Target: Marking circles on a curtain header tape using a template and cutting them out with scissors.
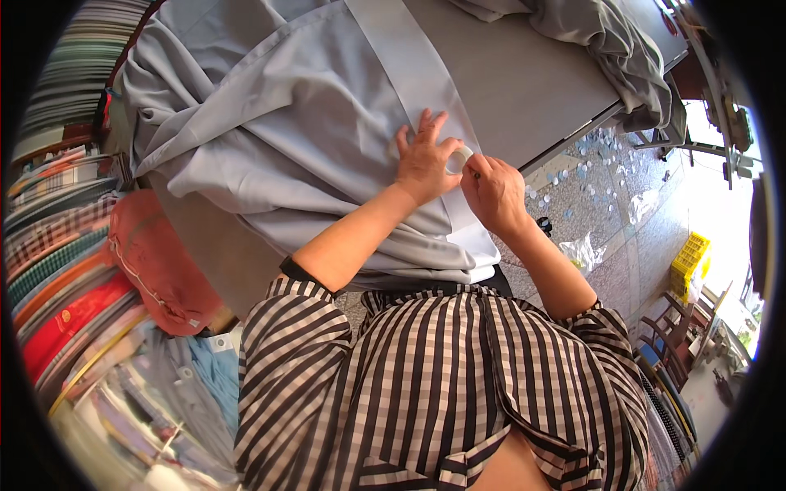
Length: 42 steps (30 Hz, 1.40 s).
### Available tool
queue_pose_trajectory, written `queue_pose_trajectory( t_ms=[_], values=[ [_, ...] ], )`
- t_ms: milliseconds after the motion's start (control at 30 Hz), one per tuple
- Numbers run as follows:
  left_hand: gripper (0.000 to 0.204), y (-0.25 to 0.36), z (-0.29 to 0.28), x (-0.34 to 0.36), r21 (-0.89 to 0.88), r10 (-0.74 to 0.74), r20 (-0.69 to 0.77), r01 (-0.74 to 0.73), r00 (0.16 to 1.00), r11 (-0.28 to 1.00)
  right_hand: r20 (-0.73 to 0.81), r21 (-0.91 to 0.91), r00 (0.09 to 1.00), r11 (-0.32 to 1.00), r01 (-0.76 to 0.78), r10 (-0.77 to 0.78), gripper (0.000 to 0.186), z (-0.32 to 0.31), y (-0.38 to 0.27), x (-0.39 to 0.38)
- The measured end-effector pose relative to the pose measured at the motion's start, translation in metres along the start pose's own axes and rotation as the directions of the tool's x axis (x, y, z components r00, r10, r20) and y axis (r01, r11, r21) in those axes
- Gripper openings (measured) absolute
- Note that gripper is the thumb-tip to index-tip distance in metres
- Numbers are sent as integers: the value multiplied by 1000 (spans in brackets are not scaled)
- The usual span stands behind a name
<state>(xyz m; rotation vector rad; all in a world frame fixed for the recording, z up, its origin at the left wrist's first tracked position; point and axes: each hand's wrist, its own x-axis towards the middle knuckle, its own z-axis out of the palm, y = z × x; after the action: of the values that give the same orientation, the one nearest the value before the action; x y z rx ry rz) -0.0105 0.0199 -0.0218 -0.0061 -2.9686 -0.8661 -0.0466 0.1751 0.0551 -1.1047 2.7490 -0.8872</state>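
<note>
Pale grey cloth [311, 114] lies in loose folds over the table, with a smooth, lighter band [417, 61] along its right side. Above the band's lower part, a small white curved strip [465, 153] bends between my two hands. My left hand [424, 164] pinches its left side between thumb and a finger, the other fingers spread over the cloth. On the right side, my right hand [494, 192] is closed on the same strip. A tiny dark spot shows at its fingers; I cannot make out what it is.
Bunched grey cloth [602, 41] hangs over the table's far right corner. Scraps litter the speckled floor [594, 176] at right, with a clear plastic bag [583, 252] and a yellow crate [690, 266]. Stacked fabrics [61, 270] and a red bundle [160, 262] crowd the left.
</note>
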Motion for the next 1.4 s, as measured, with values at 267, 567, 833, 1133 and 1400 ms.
queue_pose_trajectory(
  t_ms=[267,567,833,1133,1400],
  values=[
    [48,7,-11,6,21,-19,60,18,998,1000,-103,294,995,955,44,-14,6,9,14,13],
    [61,5,-19,4,-24,-28,101,30,994,999,-99,434,922,850,-299,374,10,-19,15,-1],
    [65,-43,-61,82,-8,-70,-122,69,990,998,-106,672,859,673,-310,502,13,-18,34,14],
    [64,-86,-53,120,28,-119,-127,124,985,992,-53,695,880,650,-307,472,12,-4,33,40],
    [65,-90,-56,120,-11,-147,-104,146,984,989,-68,628,897,717,-302,437,12,-3,35,65]
  ],
)
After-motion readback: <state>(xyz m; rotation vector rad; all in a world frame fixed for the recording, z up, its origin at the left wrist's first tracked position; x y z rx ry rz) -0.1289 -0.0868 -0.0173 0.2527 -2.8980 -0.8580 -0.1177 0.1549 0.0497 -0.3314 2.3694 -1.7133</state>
